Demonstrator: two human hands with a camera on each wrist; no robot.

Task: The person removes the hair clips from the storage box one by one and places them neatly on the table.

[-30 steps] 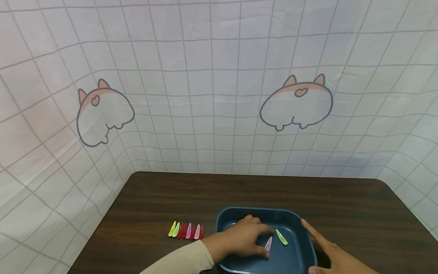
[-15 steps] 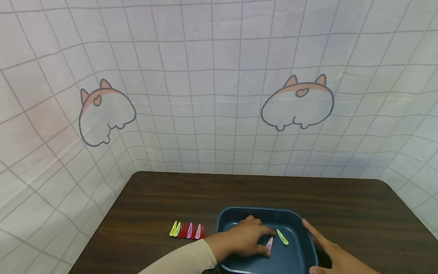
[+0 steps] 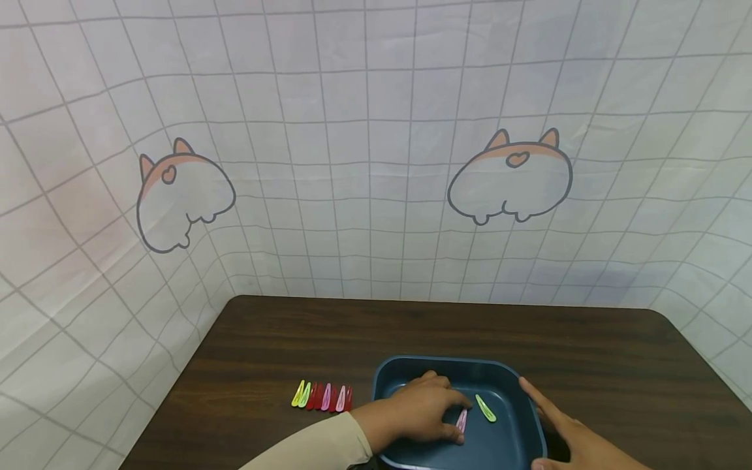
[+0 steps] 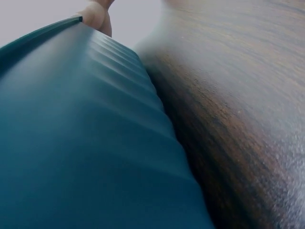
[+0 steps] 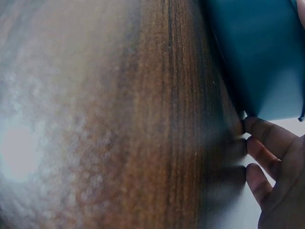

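Grid-patterned white backdrop (image 3: pixel 364 150) with two cartoon animal prints fills the upper two thirds of the head view. Dark wood desk (image 3: pixel 282 339) across the lower third. Dark teal tray (image 3: pixel 446 367) sits low centre-right on the desk, near the bottom edge. Left hand (image 3: pixel 420 411) comes in from the bottom centre, cream sleeve, reaching inside the tray — fingers curled down, fingertips on the pink hair clip (image 3: pixel 461 420) lying on the tray floor; whether it is pinched or only touched, cannot tell. Right hand (image 3: pixel 572 438) at the bottom right, fingers straight, resting against the tray's outer right wall, grasping nothing. Green hair clip (image 3: pixel 484 407) lies in the tray just right of the pink one, apart from both hands. Row of hair clips (image 3: pixel 322 395) — yellow, red, pink — on the desk just left of the tray.
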